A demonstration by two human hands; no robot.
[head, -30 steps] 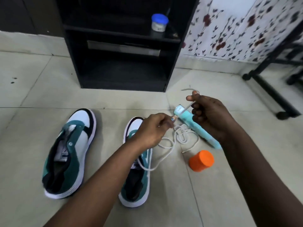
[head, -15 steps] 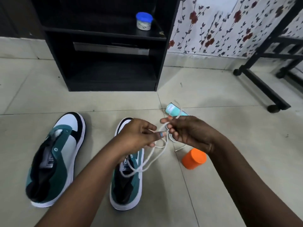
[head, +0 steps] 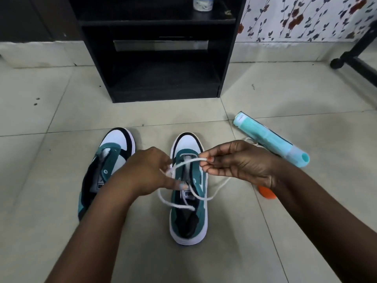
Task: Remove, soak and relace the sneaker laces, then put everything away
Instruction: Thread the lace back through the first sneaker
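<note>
Where I look down past my own forearms, the parts are these, largest first.

Floor: pale tiles; everything below lies on it.
Cabinet: black, open shelves, standing against the wall ahead of me; a small jar sits on its upper shelf.
Left sneaker: teal, white and black, toe pointing away from me, unlaced, partly behind my left wrist.
Right sneaker: same colours, just beside the first, toe also away from me, directly under my hands.
Teal bottle: lying on its side, to the right of the right sneaker, open neck toward the right.
Left hand: fingers curled, grasping the white lace above the right sneaker.
Right hand: thumb and fingertips pinching the same lace near one end.
Lace: stretched between my hands, its slack looping over the right sneaker's opening.
Orange cap: on the floor, mostly hidden behind my right wrist.
</note>
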